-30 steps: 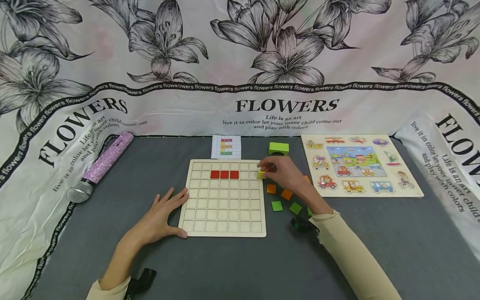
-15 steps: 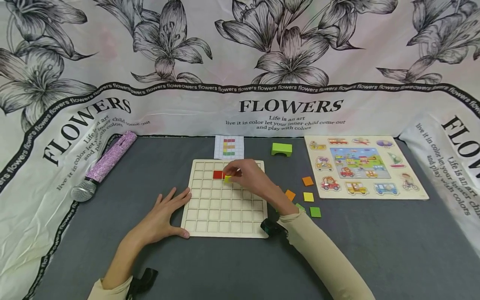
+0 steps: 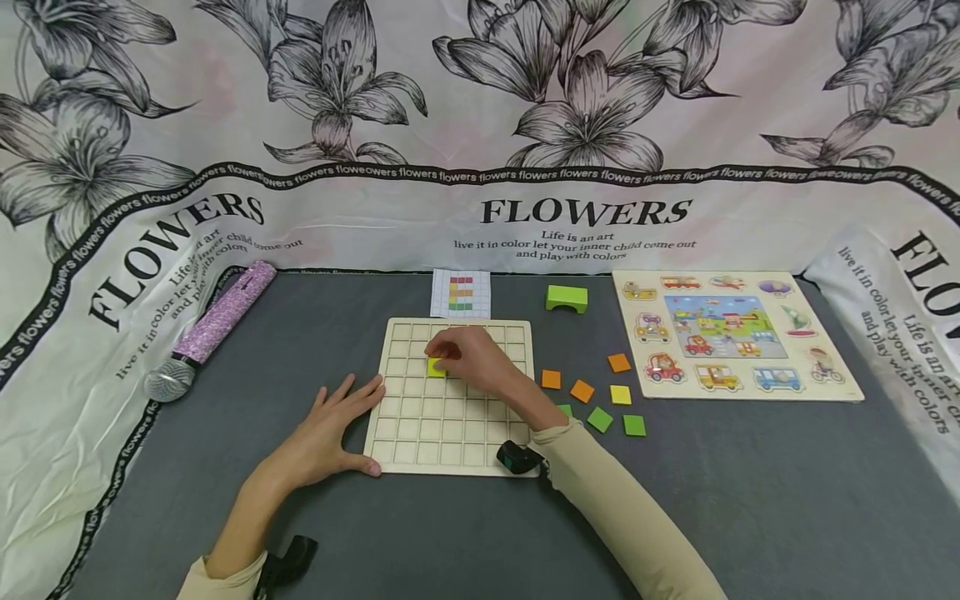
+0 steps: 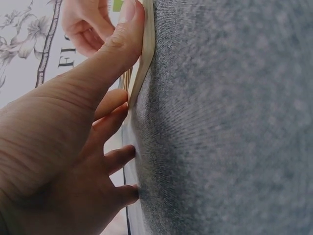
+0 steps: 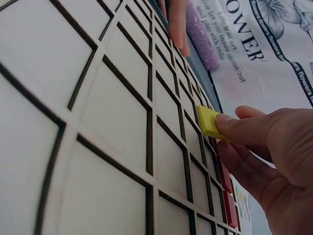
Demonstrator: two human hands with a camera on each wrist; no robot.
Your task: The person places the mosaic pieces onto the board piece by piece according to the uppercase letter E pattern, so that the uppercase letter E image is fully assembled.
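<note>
Between thumb and fingers of the right hand [image 3: 472,358], a yellow square tile [image 3: 436,368] is pinched edgewise over the pale wooden grid board [image 3: 450,432], which the left hand [image 3: 322,437], fingers spread, seems to steady. Right of it lie three orange square tiles [image 3: 582,391], one loose yellow tile [image 3: 620,395], three green square tiles [image 3: 599,419].

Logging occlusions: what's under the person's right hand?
Under the right hand: a pinched yellow square tile, pale wooden grid board and, in right wrist view, flat red tiles. Other covered cells are hidden.

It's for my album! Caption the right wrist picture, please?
A right hand pinches a yellow tile over a gridded board.
</note>
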